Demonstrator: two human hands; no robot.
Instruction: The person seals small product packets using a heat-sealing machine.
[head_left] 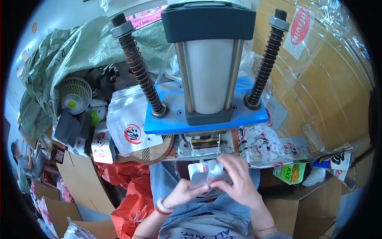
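In the head view, my left hand (183, 193) is closed on the left side of a small silvery-white packet (198, 174), above my lap. My right hand (237, 181) pinches the packet's right side, its fingers curled over the upper part. Just beyond both hands is the press (207, 75), with a blue plate (171, 122) and a metal fixture (205, 144) below it. A stack of silver bags (126, 115) with a red round logo lies left of the press. More printed bags (262, 143) lie to its right.
Two spring-wrapped posts (139, 65) flank the press. A fan (75, 95) and green sheeting (79, 51) are at the left. A large wrapped carton (318, 79) stands at the right. Red bags (133, 199) and open cardboard boxes (85, 179) are low on the left. A person (24, 159) sits at the far left.
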